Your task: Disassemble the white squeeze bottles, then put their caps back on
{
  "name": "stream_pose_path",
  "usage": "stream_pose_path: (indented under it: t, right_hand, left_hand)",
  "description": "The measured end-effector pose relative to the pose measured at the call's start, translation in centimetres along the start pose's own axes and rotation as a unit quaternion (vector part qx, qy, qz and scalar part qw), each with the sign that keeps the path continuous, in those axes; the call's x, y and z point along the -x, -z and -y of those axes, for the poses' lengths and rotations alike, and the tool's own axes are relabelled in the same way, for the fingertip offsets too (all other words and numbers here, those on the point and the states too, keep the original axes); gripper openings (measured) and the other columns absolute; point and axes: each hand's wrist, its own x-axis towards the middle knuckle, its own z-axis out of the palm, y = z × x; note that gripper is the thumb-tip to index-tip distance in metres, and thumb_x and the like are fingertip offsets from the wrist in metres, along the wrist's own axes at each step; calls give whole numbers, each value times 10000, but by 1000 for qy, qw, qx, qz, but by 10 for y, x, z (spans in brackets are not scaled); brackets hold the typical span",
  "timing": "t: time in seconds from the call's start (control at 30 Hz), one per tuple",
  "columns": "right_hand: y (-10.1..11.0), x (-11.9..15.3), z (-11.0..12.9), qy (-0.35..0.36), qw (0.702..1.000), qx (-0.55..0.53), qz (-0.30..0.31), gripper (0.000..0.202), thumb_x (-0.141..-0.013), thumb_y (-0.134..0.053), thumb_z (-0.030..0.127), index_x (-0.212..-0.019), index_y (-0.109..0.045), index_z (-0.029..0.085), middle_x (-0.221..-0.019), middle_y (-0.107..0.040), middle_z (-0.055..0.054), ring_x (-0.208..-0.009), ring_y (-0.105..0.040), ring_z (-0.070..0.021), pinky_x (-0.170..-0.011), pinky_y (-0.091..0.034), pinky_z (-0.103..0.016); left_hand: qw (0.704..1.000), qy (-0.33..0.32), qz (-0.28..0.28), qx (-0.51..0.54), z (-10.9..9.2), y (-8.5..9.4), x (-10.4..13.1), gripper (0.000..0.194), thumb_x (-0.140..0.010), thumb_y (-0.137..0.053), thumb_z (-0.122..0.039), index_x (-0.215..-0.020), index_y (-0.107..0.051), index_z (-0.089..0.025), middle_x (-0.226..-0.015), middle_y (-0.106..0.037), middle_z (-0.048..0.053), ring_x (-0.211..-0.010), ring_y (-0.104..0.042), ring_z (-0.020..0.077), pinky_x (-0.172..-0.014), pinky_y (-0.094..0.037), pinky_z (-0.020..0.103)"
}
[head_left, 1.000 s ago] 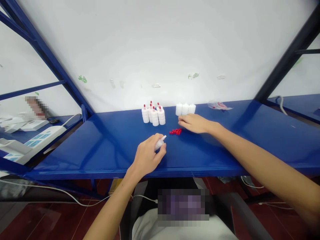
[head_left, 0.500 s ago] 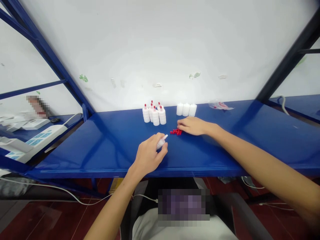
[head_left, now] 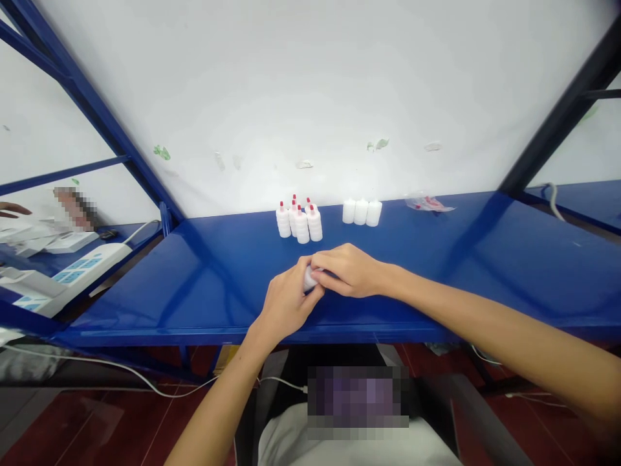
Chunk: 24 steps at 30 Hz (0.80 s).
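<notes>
My left hand (head_left: 291, 292) is wrapped round a small white squeeze bottle (head_left: 309, 278) above the front part of the blue table. Its spout end is covered by my right hand (head_left: 349, 270), whose fingers are pinched together there. Whatever lies between those fingertips is hidden. The pile of small red caps is out of sight behind my right hand. Beyond my hands stands a cluster of white bottles with red-tipped spouts (head_left: 302, 226). To their right, three white bottles without spouts (head_left: 360, 212) stand in a row.
A clear plastic bag with red bits (head_left: 429, 204) lies by the wall on the blue table (head_left: 213, 278). At the left, beyond a blue frame post (head_left: 104, 110), are a white power strip (head_left: 82, 275) and another person's hand (head_left: 14, 209).
My right hand has come left and nearer from the red caps to the spout of the bottle. My left hand keeps its hold in place. Another person's hand has appeared at far left.
</notes>
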Motion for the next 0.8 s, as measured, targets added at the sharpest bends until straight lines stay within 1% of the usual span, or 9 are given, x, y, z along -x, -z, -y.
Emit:
stream_pose_path:
  t: [0.07, 0.13, 0.17, 0.23, 0.3, 0.37, 0.47, 0.57, 0.8]
  right_hand:
    - [-3, 0, -6, -26, 999, -14, -45, 275, -1007, -371, 347, -833, -517, 194, -719, -595, -4, -580, -452, -120, -588, -329, -270]
    - [4, 5, -26, -97, 986, -5, -133, 274, -994, -409, 379, -811, -511, 202, -668, -562, 7, -560, -449, -124, -573, -339, -274]
    - [11, 9, -40, -141, 971, 16, -191, 270, -986, -417, 384, -807, -512, 206, -657, -551, 5, -559, -451, -131, -570, -346, -281]
    - [28, 18, -70, -220, 922, 98, -303, 242, -953, -464, 384, -781, -499, 217, -742, -573, -31, -653, -509, -164, -632, -394, -310]
    - [44, 30, -98, -269, 876, 156, -368, 197, -916, -494, 357, -770, -490, 225, -856, -600, -66, -764, -560, -195, -717, -437, -343]
    - [53, 40, -120, -319, 846, 172, -390, 142, -886, -507, 324, -783, -502, 226, -859, -613, -70, -784, -589, -209, -763, -457, -367]
    - [54, 47, -137, -368, 829, 152, -393, 103, -856, -531, 322, -836, -531, 221, -838, -636, -61, -768, -633, -218, -751, -478, -375]
    - [48, 47, -143, -373, 828, 113, -404, 143, -830, -569, 334, -904, -561, 213, -899, -677, -68, -776, -664, -220, -735, -501, -366]
    - [44, 44, -151, -352, 838, 40, -414, 199, -777, -627, 331, -901, -650, 177, -1012, -719, -109, -899, -686, -231, -868, -532, -392]
  left_hand:
    - [1000, 16, -7, 13, 0, 0, 0, 299, -974, -491, -399, -1225, -458, -240, -1025, -695, 35, -890, -664, 226, -723, -428, 303]
    - [999, 44, -17, 14, -2, 0, -1, 272, -984, -470, -429, -1171, -471, -232, -938, -681, 24, -811, -646, 212, -693, -412, 296]
    - [998, 54, -19, 12, -2, 0, -1, 237, -993, -446, -430, -1109, -480, -227, -875, -662, 14, -757, -627, 201, -667, -397, 290]
    - [998, 56, -14, 7, -4, 1, -2, 195, -1010, -393, -399, -987, -474, -224, -779, -609, -5, -676, -578, 180, -627, -365, 282]
    - [999, 42, -6, 2, -5, 1, -2, 183, -1013, -372, -366, -929, -456, -226, -742, -572, -16, -649, -547, 171, -614, -346, 279]
    - [1000, 29, -1, -5, -5, 1, -2, 168, -1007, -379, -348, -913, -449, -228, -735, -560, -19, -650, -540, 170, -615, -341, 280]
    - [1000, 18, -1, -12, -5, 1, -2, 159, -1003, -389, -340, -909, -451, -228, -748, -570, -18, -667, -554, 171, -621, -345, 282]
    - [1000, 15, 0, -16, -6, 1, -2, 163, -1004, -389, -340, -904, -453, -229, -749, -575, -18, -672, -562, 171, -622, -349, 283]
    - [1000, 17, 9, -20, -7, 2, -2, 179, -1008, -377, -346, -892, -447, -229, -749, -569, -19, -672, -556, 169, -621, -345, 279]
